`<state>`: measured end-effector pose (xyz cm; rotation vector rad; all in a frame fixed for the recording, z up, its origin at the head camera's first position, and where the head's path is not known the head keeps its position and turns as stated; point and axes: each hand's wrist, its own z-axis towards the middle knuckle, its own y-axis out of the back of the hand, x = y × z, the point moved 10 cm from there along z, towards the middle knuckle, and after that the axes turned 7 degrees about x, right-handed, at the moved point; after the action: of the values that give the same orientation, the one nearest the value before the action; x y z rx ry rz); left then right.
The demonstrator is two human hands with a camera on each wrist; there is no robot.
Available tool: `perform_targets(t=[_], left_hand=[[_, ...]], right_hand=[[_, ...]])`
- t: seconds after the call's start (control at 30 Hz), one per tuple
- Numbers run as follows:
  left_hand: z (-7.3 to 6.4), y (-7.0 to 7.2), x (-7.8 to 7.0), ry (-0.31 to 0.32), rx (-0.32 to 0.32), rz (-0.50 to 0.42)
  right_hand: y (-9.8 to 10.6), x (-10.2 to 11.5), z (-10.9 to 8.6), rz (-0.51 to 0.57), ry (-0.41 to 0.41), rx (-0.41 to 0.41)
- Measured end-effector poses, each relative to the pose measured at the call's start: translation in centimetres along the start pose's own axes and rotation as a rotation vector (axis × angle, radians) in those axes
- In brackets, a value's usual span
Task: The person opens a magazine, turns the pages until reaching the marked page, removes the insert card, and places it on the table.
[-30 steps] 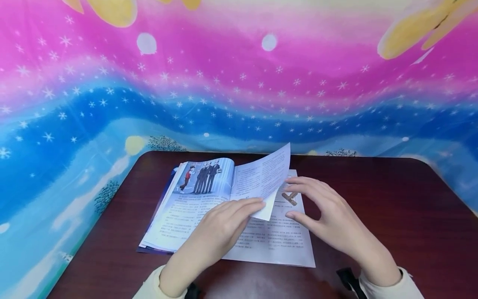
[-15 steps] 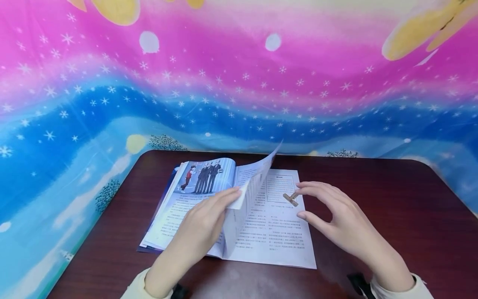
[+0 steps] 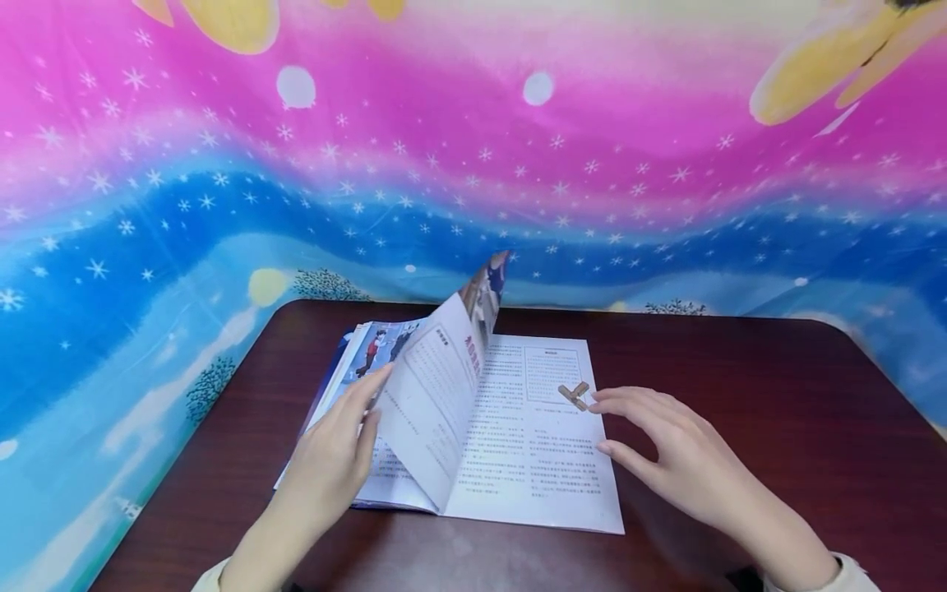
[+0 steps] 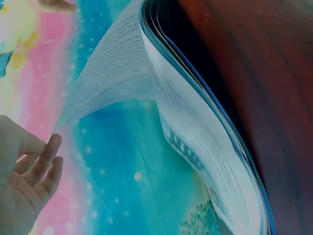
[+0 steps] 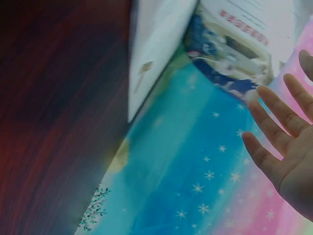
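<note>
The left hand (image 3: 333, 452), lower left of centre, has a narrow grip, pinching a raised white printed page (image 3: 436, 395) at centre. The right hand (image 3: 681, 456), lower right, holds its grip wide beside the open paper magazine (image 3: 536, 469), lower centre. Beneath lies a reddish-brown worktop (image 3: 784, 395); behind, a pink-and-blue snowflake-patterned backdrop (image 3: 473, 173).

At 1 tbl. (image 3: 777, 386) against 1 printed backdrop (image 3: 459, 164): 1 L hand (image 3: 334, 448), 1 R hand (image 3: 666, 452), 2 pale sleeves (image 3: 849, 575), 1 mag. (image 3: 551, 444) w/ 1 raised pg. (image 3: 432, 395).
</note>
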<state>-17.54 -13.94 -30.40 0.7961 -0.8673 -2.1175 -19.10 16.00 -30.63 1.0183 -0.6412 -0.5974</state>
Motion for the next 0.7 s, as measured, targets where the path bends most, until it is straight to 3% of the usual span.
perform_targets(t=[0.3, 0.43, 0.57, 0.7], left_hand=[[-2.2, 1.9, 3.0, 0.141, 0.025, 0.073], [-2.9, 2.1, 4.1, 0.169, 0.060, 0.083], [-3.6, 1.6, 5.3, 0.201, 0.134, 0.083], [-4.4, 0.7, 6.6, 0.277, 0.246, 0.059]], right_hand=[[-1.7, -1.0, -1.5, -0.049, 0.021, 0.091], [-2.7, -1.6, -2.0, -0.050, 0.013, 0.153], [-4.0, -2.4, -2.5, -0.037, -0.027, 0.253], [-4.9, -2.9, -3.1, -0.020, -0.055, 0.329]])
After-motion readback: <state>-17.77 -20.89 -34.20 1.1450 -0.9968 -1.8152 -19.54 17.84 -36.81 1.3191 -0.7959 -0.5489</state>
